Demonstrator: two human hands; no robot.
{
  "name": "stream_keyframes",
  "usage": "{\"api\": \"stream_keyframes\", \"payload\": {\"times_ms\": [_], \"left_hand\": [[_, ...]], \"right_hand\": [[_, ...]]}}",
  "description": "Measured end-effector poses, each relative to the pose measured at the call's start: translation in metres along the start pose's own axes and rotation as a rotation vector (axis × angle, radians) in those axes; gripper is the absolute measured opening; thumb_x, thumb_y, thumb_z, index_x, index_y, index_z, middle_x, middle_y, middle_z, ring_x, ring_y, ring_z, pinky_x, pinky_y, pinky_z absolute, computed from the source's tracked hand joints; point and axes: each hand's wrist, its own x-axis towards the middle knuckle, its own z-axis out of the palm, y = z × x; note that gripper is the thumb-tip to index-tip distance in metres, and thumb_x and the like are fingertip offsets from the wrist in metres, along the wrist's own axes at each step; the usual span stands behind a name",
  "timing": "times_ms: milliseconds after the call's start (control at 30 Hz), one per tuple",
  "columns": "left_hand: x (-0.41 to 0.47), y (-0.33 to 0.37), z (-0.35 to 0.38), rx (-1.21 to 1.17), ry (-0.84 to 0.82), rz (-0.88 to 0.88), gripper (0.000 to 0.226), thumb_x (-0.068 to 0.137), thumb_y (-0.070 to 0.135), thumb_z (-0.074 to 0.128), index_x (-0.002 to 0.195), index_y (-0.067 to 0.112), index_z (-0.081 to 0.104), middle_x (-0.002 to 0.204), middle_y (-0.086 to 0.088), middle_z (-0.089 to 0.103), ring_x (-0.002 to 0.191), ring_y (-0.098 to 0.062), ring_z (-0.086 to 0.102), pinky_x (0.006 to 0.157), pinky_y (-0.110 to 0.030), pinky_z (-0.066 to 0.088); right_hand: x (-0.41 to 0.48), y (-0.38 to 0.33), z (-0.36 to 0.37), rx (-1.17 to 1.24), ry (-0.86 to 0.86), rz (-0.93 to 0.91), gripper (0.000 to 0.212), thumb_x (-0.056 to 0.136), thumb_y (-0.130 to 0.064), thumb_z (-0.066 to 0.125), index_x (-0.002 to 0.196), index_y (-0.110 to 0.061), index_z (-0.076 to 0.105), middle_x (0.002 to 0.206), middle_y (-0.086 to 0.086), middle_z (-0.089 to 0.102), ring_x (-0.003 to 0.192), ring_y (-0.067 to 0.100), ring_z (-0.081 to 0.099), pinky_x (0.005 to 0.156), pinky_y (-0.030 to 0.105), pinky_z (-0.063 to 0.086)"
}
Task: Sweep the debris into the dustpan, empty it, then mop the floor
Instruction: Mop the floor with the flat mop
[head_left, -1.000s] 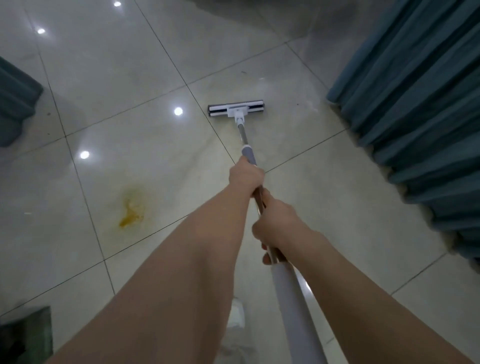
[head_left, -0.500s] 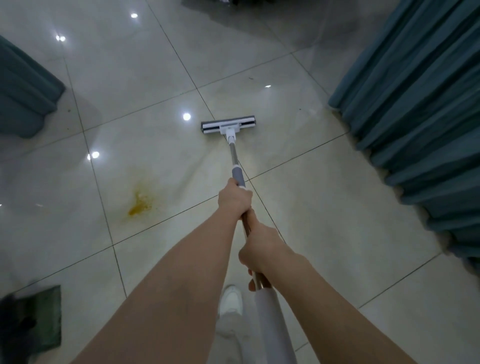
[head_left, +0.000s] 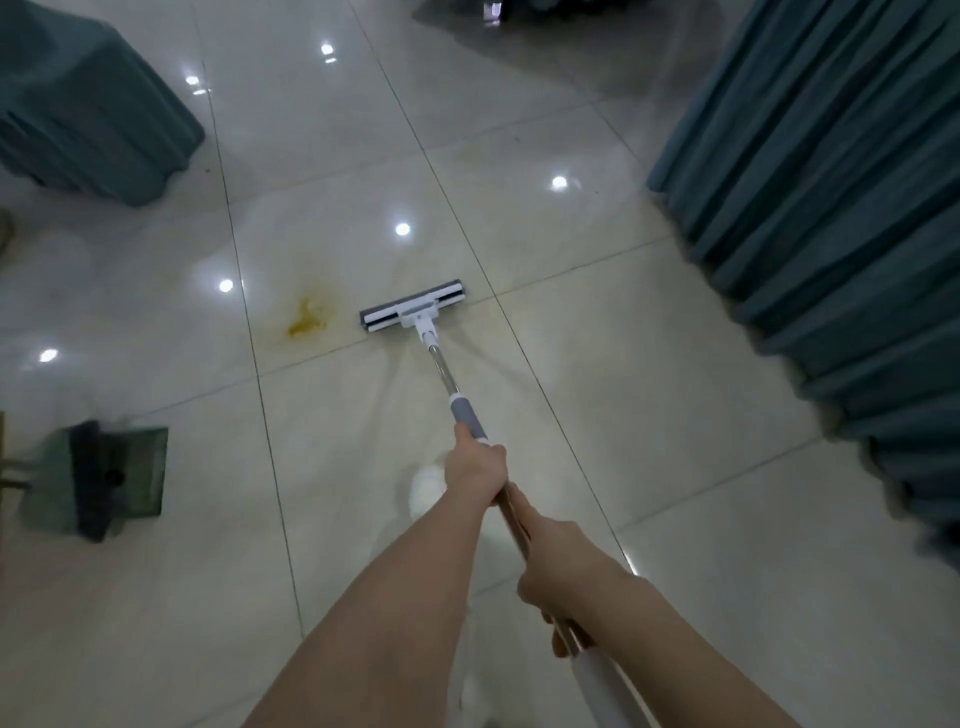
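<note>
Both hands are gripping the long mop with its metal shaft, grey collar and flat white-and-grey head (head_left: 413, 313). The left hand (head_left: 479, 464) is wrapping the shaft just below the grey collar, and the right hand (head_left: 557, 571) is closing round it lower down, near where the thick white handle section begins. The flat head is lying on the glossy cream tiled floor (head_left: 597, 364), slightly angled, right beside the yellow-orange stain (head_left: 307, 319) and apart from it by a small gap; the stain is sitting to the left of the head.

Judging by this, the mopping step is in hand. The dark green dustpan with a black brush lying in it (head_left: 106, 475) is resting on the tiles well off to the left, untouched by either hand, which suggests sweeping and emptying are finished, though its contents are too dim to tell. Faint damp streaks seem to be showing on the tile around the shaft.

What the next move is calling for, in my judgement, is steering the head leftward over the stain, with downward pressure through the left hand and several passes, since the mark looks dried on. The teal pleated curtain (head_left: 831, 208) is hanging close on the right, and a teal draped piece of furniture (head_left: 88, 104) is standing at far left, so strokes should be keeping clear of both.
</note>
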Motion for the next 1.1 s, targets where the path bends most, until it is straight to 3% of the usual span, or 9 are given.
{"api": "stream_keyframes", "payload": {"times_ms": [100, 233, 300, 367, 467, 567, 767, 900, 1100], "left_hand": [[-0.057, -0.029, 0.021, -0.089, -0.007, -0.074, 0.043, 0.09, 0.021, 0.046, 0.13, 0.017, 0.032, 0.1, -0.016, 0.061, 0.086, -0.036, 0.061, 0.069, -0.039, 0.053], [-0.11, -0.055, 0.041, -0.088, 0.0, -0.117, 0.042, 0.089, 0.022, 0.046, 0.13, 0.019, 0.034, 0.09, -0.012, 0.057, 0.075, -0.031, 0.059, 0.064, -0.036, 0.052], [-0.115, -0.063, 0.04, -0.106, 0.004, -0.116, 0.035, 0.088, 0.02, 0.047, 0.121, 0.017, 0.037, 0.087, -0.012, 0.059, 0.075, -0.034, 0.064, 0.068, -0.041, 0.057], [-0.106, -0.063, 0.03, -0.154, 0.013, -0.11, 0.028, 0.086, 0.018, 0.049, 0.112, 0.017, 0.037, 0.087, -0.014, 0.06, 0.074, -0.039, 0.067, 0.068, -0.048, 0.058], [-0.084, -0.057, 0.016, -0.196, 0.045, -0.097, 0.029, 0.083, 0.017, 0.053, 0.107, 0.019, 0.038, 0.088, -0.015, 0.06, 0.074, -0.041, 0.067, 0.067, -0.049, 0.059], [-0.06, -0.042, -0.001, -0.248, 0.031, -0.09, 0.026, 0.081, 0.017, 0.053, 0.103, 0.021, 0.039, 0.089, -0.013, 0.059, 0.074, -0.04, 0.067, 0.068, -0.049, 0.059], [0.033, 0.011, -0.078, -0.268, 0.007, -0.082, 0.028, 0.082, 0.016, 0.057, 0.103, 0.019, 0.038, 0.089, -0.014, 0.057, 0.074, -0.04, 0.067, 0.063, -0.052, 0.059], [0.116, 0.05, -0.131, -0.313, -0.016, -0.076, 0.037, 0.081, 0.016, 0.058, 0.112, 0.017, 0.039, 0.099, -0.016, 0.057, 0.08, -0.041, 0.067, 0.06, -0.051, 0.059], [0.246, 0.104, -0.216, -0.317, 0.005, -0.05, 0.049, 0.082, 0.017, 0.059, 0.126, 0.02, 0.038, 0.105, -0.013, 0.052, 0.075, -0.029, 0.059, 0.037, -0.031, 0.052]], "right_hand": [[-0.056, 0.034, 0.02, -0.063, -0.033, 0.018, 0.107, 0.078, 0.003, 0.046, 0.142, -0.058, -0.012, 0.077, 0.001, 0.053, 0.05, 0.011, 0.054, 0.045, 0.022, 0.049], [-0.11, 0.068, 0.032, 0.03, -0.059, 0.047, 0.103, 0.075, -0.006, 0.046, 0.133, -0.072, -0.007, 0.085, 0.001, 0.056, 0.047, 0.009, 0.055, 0.046, 0.018, 0.051], [-0.115, 0.066, 0.041, 0.044, -0.059, 0.083, 0.088, 0.076, -0.013, 0.05, 0.143, -0.057, 0.012, 0.091, 0.0, 0.059, 0.054, 0.011, 0.056, 0.053, 0.021, 0.053], [-0.109, 0.054, 0.046, 0.024, -0.026, 0.129, 0.05, 0.08, -0.017, 0.05, 0.129, -0.026, 0.043, 0.098, 0.002, 0.059, 0.064, 0.016, 0.057, 0.063, 0.027, 0.055], [-0.095, 0.031, 0.042, -0.014, -0.008, 0.166, 0.022, 0.083, -0.013, 0.047, 0.105, -0.016, 0.049, 0.087, 0.0, 0.054, 0.058, 0.014, 0.054, 0.052, 0.023, 0.05], [-0.075, 0.006, 0.028, -0.043, 0.025, 0.184, 0.028, 0.085, -0.011, 0.048, 0.112, -0.019, 0.048, 0.081, -0.002, 0.051, 0.05, 0.008, 0.051, 0.04, 0.017, 0.04], [0.007, -0.086, -0.01, -0.038, 0.078, 0.125, 0.073, 0.088, -0.005, 0.049, 0.149, -0.033, 0.021, 0.081, 0.001, 0.053, 0.056, 0.016, 0.063, 0.044, 0.024, 0.055], [0.078, -0.154, -0.048, 0.001, 0.115, 0.103, 0.073, 0.086, -0.001, 0.048, 0.146, -0.035, 0.026, 0.083, 0.007, 0.055, 0.044, 0.018, 0.062, 0.036, 0.025, 0.05], [0.182, -0.268, -0.101, 0.109, 0.098, 0.105, 0.064, 0.087, 0.003, 0.049, 0.14, -0.032, 0.037, 0.08, 0.016, 0.055, 0.045, 0.022, 0.057, 0.036, 0.028, 0.048]]}}
